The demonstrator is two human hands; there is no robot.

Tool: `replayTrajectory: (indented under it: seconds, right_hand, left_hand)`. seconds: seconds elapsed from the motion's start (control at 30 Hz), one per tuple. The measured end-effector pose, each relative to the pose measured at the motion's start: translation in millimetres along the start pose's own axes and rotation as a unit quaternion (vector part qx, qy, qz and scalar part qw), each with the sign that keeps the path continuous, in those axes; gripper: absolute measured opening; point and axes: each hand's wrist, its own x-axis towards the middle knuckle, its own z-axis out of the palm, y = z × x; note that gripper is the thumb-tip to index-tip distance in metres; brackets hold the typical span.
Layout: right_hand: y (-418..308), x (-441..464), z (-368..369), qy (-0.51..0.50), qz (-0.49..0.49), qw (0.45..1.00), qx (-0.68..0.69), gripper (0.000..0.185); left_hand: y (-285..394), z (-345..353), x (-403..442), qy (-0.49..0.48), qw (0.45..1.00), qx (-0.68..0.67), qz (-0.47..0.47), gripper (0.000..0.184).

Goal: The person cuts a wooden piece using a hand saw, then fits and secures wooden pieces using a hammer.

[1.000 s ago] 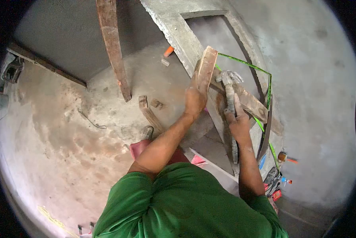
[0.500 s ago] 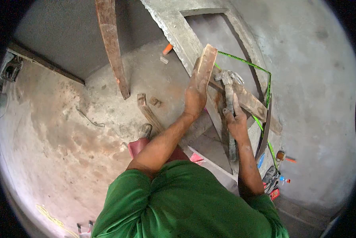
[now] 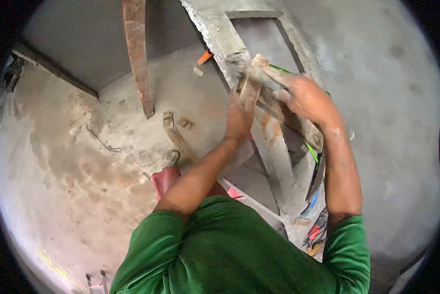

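Observation:
My left hand (image 3: 239, 119) is wrapped round a short wooden piece (image 3: 250, 90), which stands up at a slant over the concrete frame (image 3: 274, 147). My right hand (image 3: 303, 97) grips the handle of a hammer (image 3: 274, 76). Its head, blurred by motion, is at the left side of the wooden piece near the top; whether they touch I cannot tell. Beneath my hands a wooden board (image 3: 303, 128) lies across the frame. Part of a green measuring tape (image 3: 312, 152) shows beside the board.
A long wooden plank (image 3: 138, 59) hangs down at the upper left. Small wood blocks (image 3: 184, 122), a wood strip (image 3: 181, 143) and an orange object (image 3: 205, 57) lie on the floor (image 3: 82, 181). Assorted items (image 3: 316, 234) sit beside my right elbow.
My right hand has lifted and swung the hammer up and left, from upright to nearly level, its head now by the wooden piece. My left hand keeps its hold. The view has shifted slightly.

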Motion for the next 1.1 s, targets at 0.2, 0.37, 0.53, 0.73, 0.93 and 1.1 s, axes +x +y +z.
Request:
replayTrajectory:
  seconds: [0.2,0.37,0.53,0.73,0.93,1.1]
  right_hand:
    - [-11.8,43.0,-12.3,-0.196,0.041,0.976,-0.090,0.050]
    - [-16.6,41.4,-10.5,-0.153,0.067,0.985,-0.048,0.046]
    - [-22.0,36.1,-23.4,-0.205,0.093,0.970,-0.090,0.059]
    - [-17.6,2.2,-32.3,-0.020,0.077,0.995,0.058,0.067]
    - [-12.5,-59.6,21.4,0.117,0.215,0.953,0.176,0.065]
    - [-4.1,-95.6,76.3,0.158,0.210,0.938,0.228,0.069]
  left_hand:
    - [1.1,-1.6,-0.4,-0.033,0.993,-0.073,-0.082,0.065]
    - [4.4,-3.1,2.3,-0.041,0.991,-0.100,-0.084,0.065]
    - [6.7,-4.4,0.4,-0.055,0.990,-0.099,-0.083,0.065]
    - [9.7,-3.5,-0.6,-0.032,0.996,-0.087,-0.011,0.062]
    - [1.3,-4.4,4.3,-0.073,0.992,-0.079,-0.065,0.063]
    - [23.3,-16.0,5.2,-0.076,0.996,-0.005,-0.048,0.055]
